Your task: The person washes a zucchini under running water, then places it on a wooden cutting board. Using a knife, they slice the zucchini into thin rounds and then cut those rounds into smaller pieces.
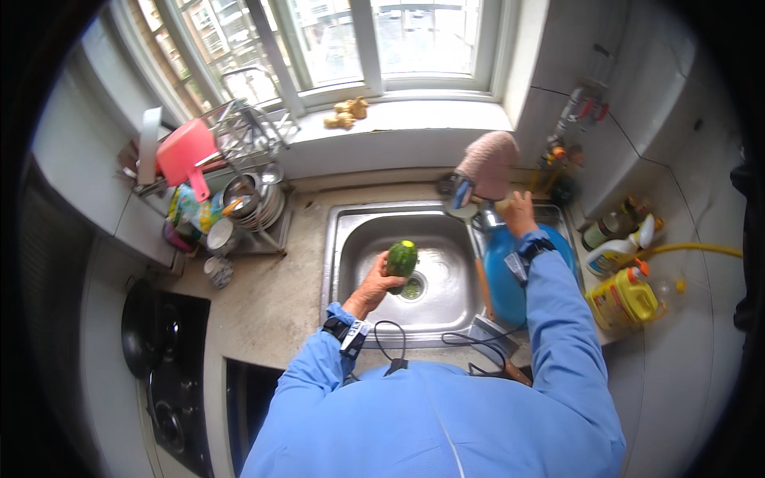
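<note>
My left hand (378,285) holds a dark green cucumber-like vegetable (402,259) with a pale cut end over the left basin of the steel sink (442,251). Green scraps lie at the drain (412,289) beneath it. My right hand (521,214) is at the back of the right basin, beside the metal faucet (490,216); whether its fingers grip anything is not clear. Below that forearm sits a blue plastic basin (502,275). A wooden handle (484,289) leans along the sink divider. A pink cloth (491,161) hangs behind the faucet.
A cleaver (493,336) lies at the sink's front edge, near dark cables. Spray and detergent bottles (624,297) stand at right. At left are a dish rack (263,236), a patterned cup (218,272) and a black wok (140,328) on the stove. Ginger (346,113) lies on the windowsill.
</note>
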Motion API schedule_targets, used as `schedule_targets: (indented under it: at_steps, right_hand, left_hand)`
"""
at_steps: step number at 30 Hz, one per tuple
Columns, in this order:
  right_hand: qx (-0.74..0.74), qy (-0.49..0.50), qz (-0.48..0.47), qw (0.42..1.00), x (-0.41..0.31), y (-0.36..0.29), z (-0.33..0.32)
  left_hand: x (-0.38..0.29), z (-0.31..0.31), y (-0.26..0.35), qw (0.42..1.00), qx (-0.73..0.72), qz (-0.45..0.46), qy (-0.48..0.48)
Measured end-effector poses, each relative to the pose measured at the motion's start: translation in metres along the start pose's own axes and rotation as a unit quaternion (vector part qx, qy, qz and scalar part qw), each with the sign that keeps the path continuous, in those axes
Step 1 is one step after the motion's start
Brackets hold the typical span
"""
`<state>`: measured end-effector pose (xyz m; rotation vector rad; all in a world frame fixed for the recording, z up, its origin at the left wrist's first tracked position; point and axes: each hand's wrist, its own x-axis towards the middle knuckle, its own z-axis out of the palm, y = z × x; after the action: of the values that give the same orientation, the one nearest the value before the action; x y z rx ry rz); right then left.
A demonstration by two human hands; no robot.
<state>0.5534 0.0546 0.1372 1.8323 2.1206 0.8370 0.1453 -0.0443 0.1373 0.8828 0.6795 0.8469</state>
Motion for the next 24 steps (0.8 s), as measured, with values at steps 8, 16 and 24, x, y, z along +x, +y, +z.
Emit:
schedule_targets:
  at_steps: [8,16,24]
  right_hand:
    - [0.063,0.041,0.052,0.996,-0.009,-0.020,-0.055]
    - [0.661,-0.098,-0.143,0.730,-0.029,-0.126,-0.111]
    - [0.758,-0.003,-0.114,0.643,-0.019,-0.152,-0.120]
  left_hand:
    - [-0.011,0.011,0.019,1.000,0.006,0.010,0.001]
    - [-0.011,0.002,0.031,0.978,0.195,-0.056,0.056]
    - [-0.011,-0.048,-0.003,0.917,0.368,0.070,0.139]
